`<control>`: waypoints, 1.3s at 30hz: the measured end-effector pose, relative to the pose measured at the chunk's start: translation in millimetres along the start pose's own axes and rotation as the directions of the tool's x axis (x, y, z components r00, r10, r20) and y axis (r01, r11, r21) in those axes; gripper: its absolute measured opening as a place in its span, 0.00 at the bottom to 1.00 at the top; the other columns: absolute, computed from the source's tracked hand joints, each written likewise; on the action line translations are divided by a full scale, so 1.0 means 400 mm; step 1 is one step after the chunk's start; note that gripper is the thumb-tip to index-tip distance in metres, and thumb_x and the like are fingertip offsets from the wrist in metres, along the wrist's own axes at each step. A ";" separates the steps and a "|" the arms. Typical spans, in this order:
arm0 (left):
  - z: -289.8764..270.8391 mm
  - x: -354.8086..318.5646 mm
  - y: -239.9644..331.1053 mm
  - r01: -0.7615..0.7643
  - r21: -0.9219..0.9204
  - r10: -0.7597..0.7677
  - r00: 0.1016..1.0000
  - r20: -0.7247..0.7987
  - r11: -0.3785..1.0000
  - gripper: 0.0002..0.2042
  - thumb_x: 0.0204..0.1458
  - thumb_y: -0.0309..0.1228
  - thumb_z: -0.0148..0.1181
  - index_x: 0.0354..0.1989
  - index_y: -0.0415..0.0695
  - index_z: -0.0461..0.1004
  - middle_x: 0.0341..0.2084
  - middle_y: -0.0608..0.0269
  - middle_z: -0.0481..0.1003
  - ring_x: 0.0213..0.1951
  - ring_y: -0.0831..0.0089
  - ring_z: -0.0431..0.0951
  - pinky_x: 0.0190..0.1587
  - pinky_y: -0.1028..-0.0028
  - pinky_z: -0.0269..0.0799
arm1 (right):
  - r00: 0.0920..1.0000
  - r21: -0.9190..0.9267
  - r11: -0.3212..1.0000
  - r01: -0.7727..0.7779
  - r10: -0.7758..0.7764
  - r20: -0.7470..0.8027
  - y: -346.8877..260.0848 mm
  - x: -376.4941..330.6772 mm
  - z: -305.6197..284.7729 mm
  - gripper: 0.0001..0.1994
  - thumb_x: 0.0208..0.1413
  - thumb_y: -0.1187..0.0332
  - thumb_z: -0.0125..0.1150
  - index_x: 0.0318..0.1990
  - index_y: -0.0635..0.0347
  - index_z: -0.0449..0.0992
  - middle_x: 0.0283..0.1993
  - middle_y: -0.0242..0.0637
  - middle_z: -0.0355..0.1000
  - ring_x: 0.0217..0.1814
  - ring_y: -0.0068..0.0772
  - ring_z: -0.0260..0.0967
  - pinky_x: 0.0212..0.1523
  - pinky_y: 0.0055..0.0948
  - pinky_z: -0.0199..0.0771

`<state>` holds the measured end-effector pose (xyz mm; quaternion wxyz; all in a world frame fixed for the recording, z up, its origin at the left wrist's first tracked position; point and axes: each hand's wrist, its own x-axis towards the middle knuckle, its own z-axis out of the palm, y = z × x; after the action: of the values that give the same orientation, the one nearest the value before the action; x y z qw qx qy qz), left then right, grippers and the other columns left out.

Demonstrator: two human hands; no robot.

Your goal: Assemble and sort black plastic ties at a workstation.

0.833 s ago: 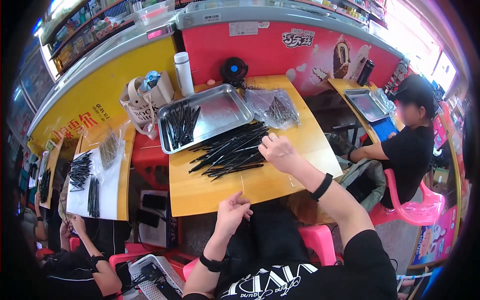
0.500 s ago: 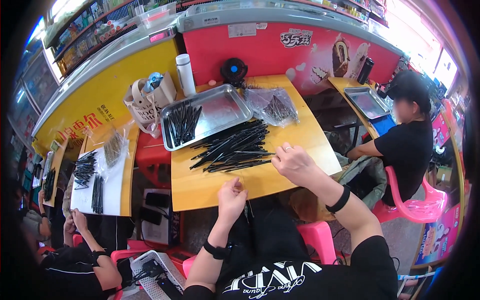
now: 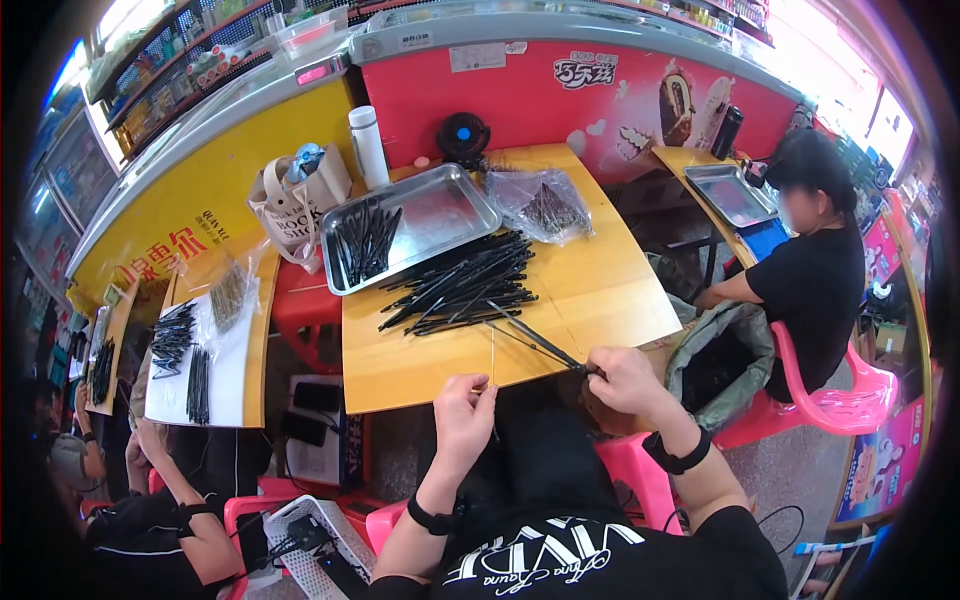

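Note:
My right hand [image 3: 628,380] is closed round the ends of a few long thin black strips [image 3: 538,343], just past the table's front edge. Their other ends reach back over the table towards the pile. Thumb and fingers of my left hand [image 3: 465,408] pinch a thin pale wire-like piece [image 3: 493,355] that stands upright at the table's front edge. Beyond both hands lies a loose pile of black strips [image 3: 465,285]. Behind it is a metal tray [image 3: 440,215] with a bundle of black strips [image 3: 368,240] at its left end.
A clear plastic bag of thin dark pieces [image 3: 545,210], a small fan [image 3: 463,138] and a white bottle [image 3: 368,148] stand at the back. An open sack [image 3: 720,355] is right of the table. Co-workers sit at tables left and right; a white basket [image 3: 310,545] sits lower left.
My right hand has moved from the pile's right side towards me and to the right, drawing out a few black strips. My left hand stays at the table edge.

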<state>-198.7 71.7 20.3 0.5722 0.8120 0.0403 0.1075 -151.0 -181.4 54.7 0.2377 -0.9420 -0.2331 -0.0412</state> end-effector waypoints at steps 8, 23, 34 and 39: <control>0.028 0.028 0.011 -0.157 0.544 0.133 0.988 0.083 0.824 0.15 0.41 0.26 0.64 0.38 0.35 0.74 0.27 0.45 0.75 0.26 0.50 0.76 0.34 0.60 0.71 | 0.944 0.681 0.656 -0.326 0.265 0.197 0.035 -0.069 0.118 0.07 0.44 0.73 0.61 0.30 0.68 0.75 0.21 0.36 0.72 0.24 0.20 0.68 0.27 0.22 0.67; 0.110 0.172 0.015 -0.145 0.311 0.077 0.973 0.219 0.939 0.13 0.41 0.25 0.63 0.37 0.33 0.75 0.19 0.51 0.75 0.22 0.60 0.76 0.27 0.68 0.69 | 0.895 0.959 0.037 -0.280 0.371 0.247 -0.024 -0.086 0.113 0.03 0.51 0.78 0.59 0.34 0.66 0.73 0.29 0.33 0.73 0.29 0.18 0.68 0.32 0.16 0.66; 0.084 0.032 0.052 0.326 -0.203 -0.230 0.892 0.389 0.923 0.13 0.58 0.34 0.54 0.39 0.35 0.76 0.26 0.64 0.76 0.24 0.82 0.73 0.22 0.83 0.64 | 0.908 0.978 0.056 -0.200 0.386 0.163 -0.092 -0.052 0.134 0.04 0.53 0.78 0.58 0.36 0.65 0.72 0.31 0.32 0.73 0.31 0.16 0.68 0.32 0.16 0.67; 0.066 0.009 0.020 0.453 -0.445 -0.196 0.837 0.512 0.773 0.08 0.57 0.31 0.56 0.36 0.39 0.77 0.25 0.68 0.76 0.24 0.84 0.73 0.23 0.87 0.63 | 0.921 0.950 0.043 -0.311 0.260 0.289 -0.142 -0.051 0.158 0.03 0.54 0.79 0.57 0.36 0.65 0.72 0.32 0.31 0.72 0.33 0.17 0.68 0.35 0.17 0.69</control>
<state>-190.0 45.4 19.8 0.7842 0.5953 0.0218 -0.1735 -197.4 -116.4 19.3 0.7998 -0.5694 -0.0139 0.1896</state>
